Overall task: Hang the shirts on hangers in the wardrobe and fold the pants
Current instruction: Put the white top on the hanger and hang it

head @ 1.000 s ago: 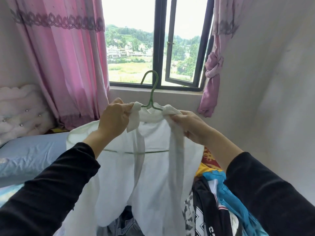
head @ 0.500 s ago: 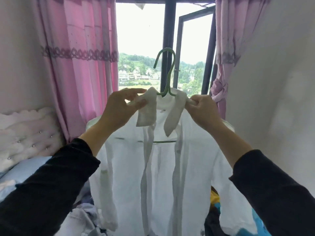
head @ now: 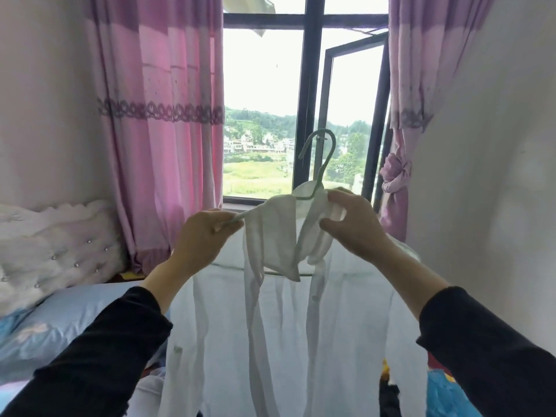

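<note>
I've got the shirt (head: 285, 326) sitting on the hanger (head: 326, 164), held up in front of the window (head: 310, 85), with the bed (head: 75, 320) off to the left. My left hand (head: 204, 233) has thumb and fingers pinched on the hanger's left arm. The right hand (head: 352, 227) has its fingers curled, pinching the collar just below the hook. The shirt front hangs open.

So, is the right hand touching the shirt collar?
Touching. In the head view, the right hand pinches the collar between thumb and fingers, with no gap visible.
</note>
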{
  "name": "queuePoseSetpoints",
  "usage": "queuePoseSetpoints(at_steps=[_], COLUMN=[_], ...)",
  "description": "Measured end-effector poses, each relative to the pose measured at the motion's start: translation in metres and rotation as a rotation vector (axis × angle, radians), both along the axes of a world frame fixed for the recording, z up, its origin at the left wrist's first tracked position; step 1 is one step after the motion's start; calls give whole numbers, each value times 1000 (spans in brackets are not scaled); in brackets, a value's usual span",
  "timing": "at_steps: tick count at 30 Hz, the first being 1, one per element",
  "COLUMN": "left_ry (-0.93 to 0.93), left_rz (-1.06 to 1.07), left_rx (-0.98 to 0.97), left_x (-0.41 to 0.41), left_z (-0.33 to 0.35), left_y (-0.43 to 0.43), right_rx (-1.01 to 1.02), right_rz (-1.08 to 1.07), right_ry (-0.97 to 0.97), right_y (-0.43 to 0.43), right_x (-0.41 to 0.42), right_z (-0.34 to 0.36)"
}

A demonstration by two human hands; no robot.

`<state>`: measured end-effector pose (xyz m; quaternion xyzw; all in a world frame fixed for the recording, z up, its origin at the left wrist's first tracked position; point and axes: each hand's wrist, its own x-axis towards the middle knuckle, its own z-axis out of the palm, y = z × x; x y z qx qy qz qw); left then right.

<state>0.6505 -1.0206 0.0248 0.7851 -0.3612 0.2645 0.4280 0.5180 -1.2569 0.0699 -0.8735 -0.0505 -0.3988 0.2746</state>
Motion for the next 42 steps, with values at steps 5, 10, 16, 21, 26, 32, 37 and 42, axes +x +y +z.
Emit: queuePoseSetpoints(at_steps=[5,10,16,21,26,32,37,42], left_ry=[-51,-44,-81,-276,-240,-191,-134,-121], left_rz=[32,91,213,531,675,880,941,1048], left_rx=[-55,-119,-48,-210,-311,-332,-368,-309], left_x=[-13,-57,-150,-235,-314,-420,-515,-606], left_z=[-6,3,13,3,4,4,-10,-22], left_y=[26,68,113,158,245,360,465,578], right_rx=[236,64,86,57,486,183,-129,-305], right_rz=[162,238,417,630,1028,1117,1215,1346], right_ry=[6,122,85,132,257,241,369,454], right_y=[30,65,123,183,257,386,511,645], right_x=[-17,-34,-74,-125,-173,-224,-281,-345], right_z=[17,39,40,32,48,45,37,27])
